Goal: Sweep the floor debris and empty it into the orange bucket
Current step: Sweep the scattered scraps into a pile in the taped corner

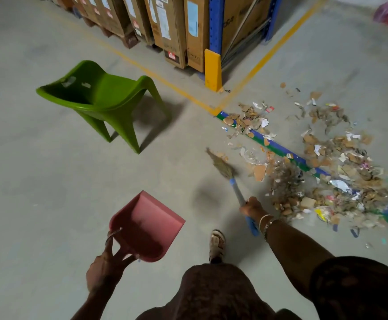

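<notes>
Right hand (251,207) grips broom (231,175) (beside debris (327,172)).

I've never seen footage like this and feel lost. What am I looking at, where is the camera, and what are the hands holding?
No machine here: a person wears a camera on the head, looking forward and down, so you see their own arms and one sandalled foot. The left hand holds a pink dustpan above the floor. The right hand has a grip on a blue-handled broom, bristles reaching forward onto the concrete floor. To the right lies the debris, torn cardboard and paper scraps. A green plastic chair stands ahead, cardboard boxes behind it. No orange bucket is in view.
</notes>
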{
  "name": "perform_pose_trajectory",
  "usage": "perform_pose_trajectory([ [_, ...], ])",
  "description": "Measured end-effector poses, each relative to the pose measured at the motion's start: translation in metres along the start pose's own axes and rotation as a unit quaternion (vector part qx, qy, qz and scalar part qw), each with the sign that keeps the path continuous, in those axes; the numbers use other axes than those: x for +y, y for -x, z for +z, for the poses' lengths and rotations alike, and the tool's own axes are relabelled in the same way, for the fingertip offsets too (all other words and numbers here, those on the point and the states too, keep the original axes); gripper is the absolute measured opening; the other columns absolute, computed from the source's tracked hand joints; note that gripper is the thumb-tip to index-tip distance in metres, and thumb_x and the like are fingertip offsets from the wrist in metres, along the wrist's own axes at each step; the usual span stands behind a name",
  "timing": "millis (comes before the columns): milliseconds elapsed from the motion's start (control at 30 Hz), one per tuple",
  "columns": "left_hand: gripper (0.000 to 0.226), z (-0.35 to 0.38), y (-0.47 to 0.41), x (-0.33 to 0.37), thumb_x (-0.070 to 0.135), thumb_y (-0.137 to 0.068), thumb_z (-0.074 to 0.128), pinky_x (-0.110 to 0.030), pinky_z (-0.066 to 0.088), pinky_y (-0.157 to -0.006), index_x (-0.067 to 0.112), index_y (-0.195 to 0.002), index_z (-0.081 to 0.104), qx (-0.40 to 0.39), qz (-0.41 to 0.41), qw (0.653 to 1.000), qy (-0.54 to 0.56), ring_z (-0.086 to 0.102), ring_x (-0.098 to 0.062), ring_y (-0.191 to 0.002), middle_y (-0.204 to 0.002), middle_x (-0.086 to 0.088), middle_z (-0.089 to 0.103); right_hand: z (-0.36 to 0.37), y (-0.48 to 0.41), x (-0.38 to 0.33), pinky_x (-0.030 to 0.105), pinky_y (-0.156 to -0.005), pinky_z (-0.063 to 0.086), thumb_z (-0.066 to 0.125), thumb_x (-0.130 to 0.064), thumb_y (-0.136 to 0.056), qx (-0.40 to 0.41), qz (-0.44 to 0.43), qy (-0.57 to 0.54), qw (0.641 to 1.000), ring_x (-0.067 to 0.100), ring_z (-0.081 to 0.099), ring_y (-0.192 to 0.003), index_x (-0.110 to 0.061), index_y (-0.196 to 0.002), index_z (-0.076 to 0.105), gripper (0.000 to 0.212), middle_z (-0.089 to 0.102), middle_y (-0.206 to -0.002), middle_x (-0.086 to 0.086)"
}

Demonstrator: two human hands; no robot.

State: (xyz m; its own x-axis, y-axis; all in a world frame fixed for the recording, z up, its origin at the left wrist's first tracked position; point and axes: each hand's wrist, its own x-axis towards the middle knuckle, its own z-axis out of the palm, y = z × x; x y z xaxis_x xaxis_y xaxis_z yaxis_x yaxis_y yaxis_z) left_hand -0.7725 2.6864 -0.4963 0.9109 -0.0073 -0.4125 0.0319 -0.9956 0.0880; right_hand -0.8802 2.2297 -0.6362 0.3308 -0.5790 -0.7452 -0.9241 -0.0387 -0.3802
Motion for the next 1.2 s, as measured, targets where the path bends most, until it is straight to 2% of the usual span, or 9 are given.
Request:
perform_pose_trajectory([
  [133,0.11,-0.007,-0.033,0.022,0.099,-0.054,0.054,-0.035,0.045,-0.06,0.055,-0.148,0.018,-0.004,0.045,0.998,-0.041,0.068,-0.032,-0.075,-0.105,0.002,0.073,-0.038,-0.023,0.002,0.036,-0.071,0.05,0.069,-0.011,-0.079,0.07,0.031,-0.087,0.993,0.038,0.065,-0.096,0.006,-0.107,0.06,0.034,0.066,-0.106,0.023],
  [400,0.112,-0.017,-0.085,0.053,0.097,-0.053,0.058,-0.04,0.052,-0.067,0.052,-0.148,0.017,-0.005,0.05,0.999,-0.021,0.069,-0.037,-0.08,-0.084,-0.012,0.072,-0.068,0.0,0.033,0.05,-0.066,0.06,0.073,-0.023,-0.067,0.151,0.049,-0.208,0.965,0.034,0.07,-0.069,-0.006,-0.072,0.063,0.02,0.071,-0.074,0.018],
  [500,0.112,-0.019,-0.108,0.061,0.097,-0.05,0.058,-0.041,0.053,-0.067,0.051,-0.146,0.023,-0.012,0.061,0.998,-0.008,0.069,-0.038,-0.08,-0.085,-0.013,0.072,-0.062,0.031,0.042,0.051,-0.055,0.059,0.077,-0.02,-0.068,0.146,0.035,-0.205,0.967,0.036,0.07,-0.059,-0.003,-0.083,0.063,0.027,0.07,-0.069,0.019],
  [633,0.109,-0.029,-0.141,0.08,0.091,-0.056,0.064,-0.04,0.051,-0.067,0.045,-0.148,0.027,-0.023,0.107,0.994,-0.022,0.069,-0.038,-0.084,-0.089,-0.015,0.073,-0.052,0.063,0.032,0.029,-0.04,0.047,0.075,-0.005,-0.082,0.049,0.024,-0.208,0.977,0.026,0.06,-0.046,-0.004,-0.11,0.063,0.031,0.063,-0.064,0.017],
  [833,0.108,-0.054,-0.205,0.102,0.09,-0.057,0.065,-0.042,0.053,-0.07,0.042,-0.147,0.029,-0.044,0.188,0.98,-0.037,0.07,-0.038,-0.085,-0.087,-0.014,0.073,-0.01,0.094,0.01,0.024,-0.04,0.033,0.071,0.002,-0.079,-0.016,0.065,-0.188,0.98,0.021,0.047,-0.049,-0.009,-0.111,0.05,0.04,0.053,-0.076,0.019],
  [933,0.104,-0.066,-0.233,0.108,0.088,-0.059,0.066,-0.042,0.053,-0.07,0.04,-0.145,0.033,-0.057,0.203,0.977,-0.025,0.069,-0.038,-0.086,-0.089,-0.014,0.072,0.003,0.089,0.0,0.026,-0.042,0.037,0.066,0.009,-0.078,-0.019,0.086,-0.14,0.986,0.021,0.048,-0.041,0.006,-0.105,0.054,0.029,0.055,-0.064,0.017],
  [1000,0.103,-0.072,-0.248,0.11,0.088,-0.059,0.066,-0.042,0.052,-0.07,0.039,-0.144,0.034,-0.058,0.216,0.975,-0.016,0.068,-0.039,-0.087,-0.092,-0.016,0.072,0.004,0.085,-0.008,0.028,-0.043,0.043,0.07,0.003,-0.078,0.016,0.119,-0.128,0.984,0.025,0.055,-0.045,0.008,-0.098,0.055,0.026,0.06,-0.067,0.017],
  [1100,0.109,-0.082,-0.27,0.112,0.092,-0.057,0.061,-0.043,0.05,-0.074,0.037,-0.146,0.033,-0.059,0.232,0.971,-0.014,0.067,-0.041,-0.093,-0.098,-0.019,0.072,0.0,0.088,-0.019,0.032,-0.045,0.05,0.077,-0.006,-0.076,0.098,0.132,-0.13,0.978,0.03,0.064,-0.069,-0.007,-0.095,0.05,0.033,0.059,-0.088,0.013],
  [1200,0.104,-0.088,-0.287,0.113,0.089,-0.059,0.063,-0.043,0.049,-0.073,0.037,-0.144,0.034,-0.062,0.255,0.965,-0.018,0.067,-0.042,-0.093,-0.098,-0.021,0.071,-0.005,0.088,-0.02,0.043,-0.059,0.058,0.075,-0.012,-0.074,0.176,0.124,-0.131,0.968,0.036,0.065,-0.08,-0.008,-0.093,0.05,0.032,0.059,-0.096,0.016],
])
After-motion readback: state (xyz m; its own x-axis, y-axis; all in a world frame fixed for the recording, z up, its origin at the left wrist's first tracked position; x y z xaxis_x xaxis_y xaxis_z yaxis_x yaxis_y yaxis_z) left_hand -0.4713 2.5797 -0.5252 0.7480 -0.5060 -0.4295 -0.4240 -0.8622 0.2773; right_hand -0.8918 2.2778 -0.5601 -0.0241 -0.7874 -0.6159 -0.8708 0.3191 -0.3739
